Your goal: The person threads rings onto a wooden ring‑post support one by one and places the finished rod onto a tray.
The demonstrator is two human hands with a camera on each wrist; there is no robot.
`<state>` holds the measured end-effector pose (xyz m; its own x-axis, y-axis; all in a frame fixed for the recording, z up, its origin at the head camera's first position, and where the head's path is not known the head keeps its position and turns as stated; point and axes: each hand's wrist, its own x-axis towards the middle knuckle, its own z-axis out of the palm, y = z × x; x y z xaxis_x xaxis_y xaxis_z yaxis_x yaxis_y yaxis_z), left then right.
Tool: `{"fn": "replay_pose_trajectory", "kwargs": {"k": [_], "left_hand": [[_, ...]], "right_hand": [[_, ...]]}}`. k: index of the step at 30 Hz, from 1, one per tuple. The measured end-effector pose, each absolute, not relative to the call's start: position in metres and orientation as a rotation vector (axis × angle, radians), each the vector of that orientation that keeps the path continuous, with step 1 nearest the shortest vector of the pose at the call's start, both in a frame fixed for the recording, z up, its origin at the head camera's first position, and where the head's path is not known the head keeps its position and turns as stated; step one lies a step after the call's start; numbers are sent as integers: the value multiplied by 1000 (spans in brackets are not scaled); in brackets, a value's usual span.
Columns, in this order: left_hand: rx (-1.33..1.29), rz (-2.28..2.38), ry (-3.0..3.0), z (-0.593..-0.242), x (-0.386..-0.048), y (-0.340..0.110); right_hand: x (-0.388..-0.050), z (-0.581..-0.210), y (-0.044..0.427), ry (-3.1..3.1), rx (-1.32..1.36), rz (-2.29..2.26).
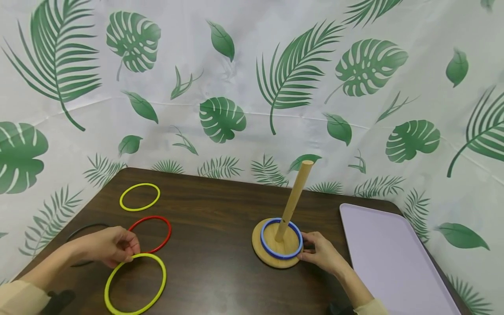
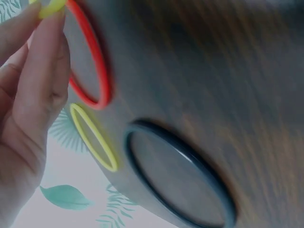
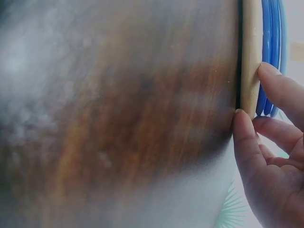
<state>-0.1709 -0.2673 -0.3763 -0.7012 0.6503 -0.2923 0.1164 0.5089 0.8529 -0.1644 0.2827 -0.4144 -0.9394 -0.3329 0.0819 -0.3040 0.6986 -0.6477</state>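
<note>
Green leaves pattern a white cloth (image 1: 189, 48) behind a dark wooden table (image 1: 208, 245). At the table's left side, the left hand (image 1: 114, 247) pinches the far edge of a large yellow ring (image 1: 164, 275) between thumb and fingers; whether the ring's near edge touches the wood, I cannot tell. Just beyond that hand lies a red ring (image 1: 170, 232), with a black ring (image 2: 187, 156) to its left and a second yellow ring (image 1: 138, 210) farther back. Well to the right, the right hand (image 1: 324, 253) grips the rim of a round wooden base (image 1: 257, 245), fingers curled. Its post (image 1: 293, 201) rises through stacked blue rings (image 3: 270, 47). Beside it, toward the right edge, lies a lilac tray (image 1: 390, 258).
</note>
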Motion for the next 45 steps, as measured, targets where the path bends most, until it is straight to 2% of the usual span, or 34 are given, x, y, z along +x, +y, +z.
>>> {"fn": "replay_pose_trajectory", "kwargs": {"k": [18, 34, 45], "left_hand": [[528, 1506, 2152, -338, -186, -206], [460, 1804, 2095, -283, -203, -112], [563, 1927, 1961, -259, -210, -61]], "right_hand": [[-164, -415, 283, 2863, -532, -1077], [-164, -417, 283, 2865, -500, -1082], [-163, -415, 283, 2840, -511, -1105]]}}
